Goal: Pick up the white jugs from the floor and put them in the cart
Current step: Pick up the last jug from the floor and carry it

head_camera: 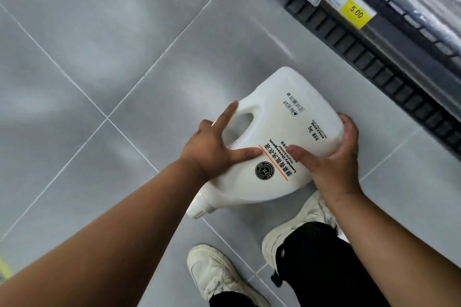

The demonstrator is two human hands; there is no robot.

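A white laundry detergent jug (277, 117) lies on its side over the grey tiled floor, label up, its cap (198, 207) pointing toward me. My left hand (214, 152) grips the jug at the handle side, thumb and index finger spread across its face. My right hand (331, 157) wraps round the jug's right edge, thumb on the label and fingers curled over the side. No cart is in view.
A dark shelf base (374, 67) with a yellow 5.00 price tag (355, 13) runs along the upper right. My white shoes (219, 274) and black trousers stand just below the jug. Grey floor tiles (99, 45) spread to the left.
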